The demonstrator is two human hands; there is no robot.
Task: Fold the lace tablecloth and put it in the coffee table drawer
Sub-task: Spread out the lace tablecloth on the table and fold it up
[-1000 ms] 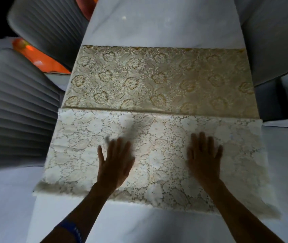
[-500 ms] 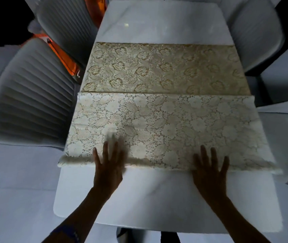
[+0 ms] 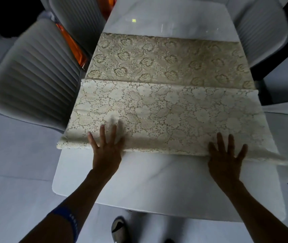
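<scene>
Both our hands are open and flat, left hand [image 3: 106,151] and right hand [image 3: 226,161], pressing the near edge of the lace tablecloth [image 3: 166,109] on the white table [image 3: 150,181]. We think this loose edge could slide and spoil the fold.

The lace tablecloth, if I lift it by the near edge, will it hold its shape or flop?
The lace tablecloth will probably flop: its corners already droop off the table. It looks light and openwork, so it may snag.
</scene>
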